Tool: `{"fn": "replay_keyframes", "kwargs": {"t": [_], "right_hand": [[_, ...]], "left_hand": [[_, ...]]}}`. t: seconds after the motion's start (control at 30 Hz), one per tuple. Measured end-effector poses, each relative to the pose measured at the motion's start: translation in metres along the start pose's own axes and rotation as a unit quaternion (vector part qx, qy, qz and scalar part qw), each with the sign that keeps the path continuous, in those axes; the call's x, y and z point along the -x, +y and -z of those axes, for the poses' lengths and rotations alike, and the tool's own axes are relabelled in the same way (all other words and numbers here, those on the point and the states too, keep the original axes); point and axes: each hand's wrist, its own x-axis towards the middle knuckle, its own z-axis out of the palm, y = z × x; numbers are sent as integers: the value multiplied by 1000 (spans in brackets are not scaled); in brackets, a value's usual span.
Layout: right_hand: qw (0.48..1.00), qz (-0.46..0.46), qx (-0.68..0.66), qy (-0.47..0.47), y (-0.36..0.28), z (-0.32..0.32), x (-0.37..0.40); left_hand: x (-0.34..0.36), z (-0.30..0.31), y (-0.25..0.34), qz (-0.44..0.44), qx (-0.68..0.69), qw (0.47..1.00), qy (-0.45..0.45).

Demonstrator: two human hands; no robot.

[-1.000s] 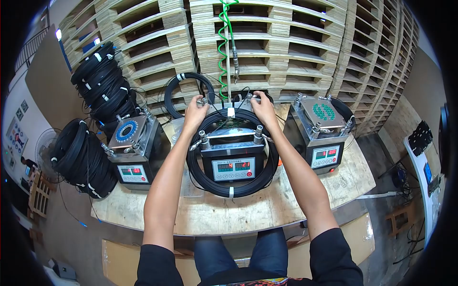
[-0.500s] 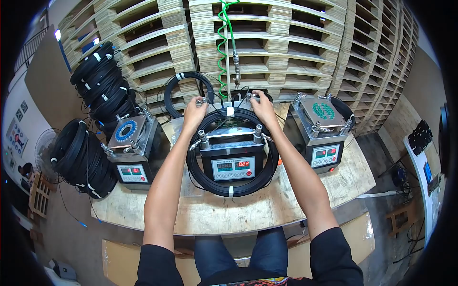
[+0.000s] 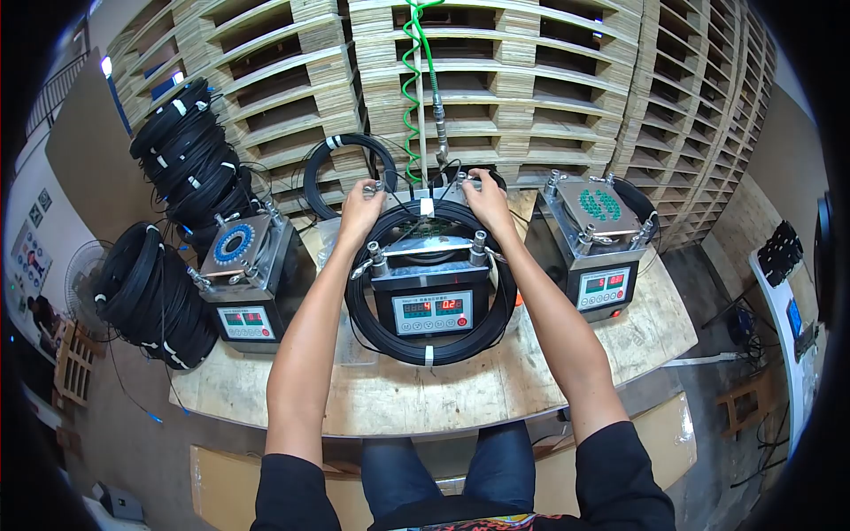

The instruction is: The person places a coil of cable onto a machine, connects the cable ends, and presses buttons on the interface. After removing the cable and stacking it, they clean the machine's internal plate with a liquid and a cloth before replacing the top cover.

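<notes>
The middle machine (image 3: 432, 310) has a lit red and green display, and a large coil of black cable (image 3: 431, 356) lies around it. My left hand (image 3: 361, 208) is closed on a metal knob (image 3: 379, 187) at the machine's back left corner. At the back right corner, my right hand (image 3: 485, 196) has its fingers round another metal knob (image 3: 462, 178). Two more knobs stand at the front corners, untouched. A white tie (image 3: 427, 207) wraps the coil between my hands.
Similar machines stand left (image 3: 248, 301) and right (image 3: 602, 274) on the wooden table (image 3: 425, 398). Stacked black coils (image 3: 146, 283) are at the far left. Behind are wooden pallets (image 3: 496, 80) and a green air hose (image 3: 412, 97). Another coil (image 3: 310, 181) leans at the back.
Both hands remain on the back knobs with hardly any movement. The digits on the middle machine's display look different.
</notes>
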Motion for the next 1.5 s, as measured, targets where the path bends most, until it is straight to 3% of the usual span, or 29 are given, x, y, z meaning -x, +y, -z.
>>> {"fn": "replay_keyframes", "kwargs": {"t": [0.3, 0.5, 0.6, 0.9, 1.4, 1.5], "right_hand": [[998, 56, -27, 5, 5, -2, -1], [998, -35, -29, -41, -8, 8, 2], [1000, -5, 10, 1, -6, 3, 3], [999, 46, 3, -6, -5, 5, 3], [1000, -8, -7, -16, -11, 9, 7], [1000, 16, -14, -21, -11, 8, 5]], "left_hand": [[-4, -2, -6, -14, -13, 1000, 15], [-1, 0, -1, -14, 14, 1000, 4], [-3, -1, -4, -7, 19, 1000, -5], [-9, -3, -15, -13, 0, 1000, 0], [-10, -5, -16, -3, 11, 1000, -1], [-9, -4, -14, 0, 11, 1000, 4]]}}
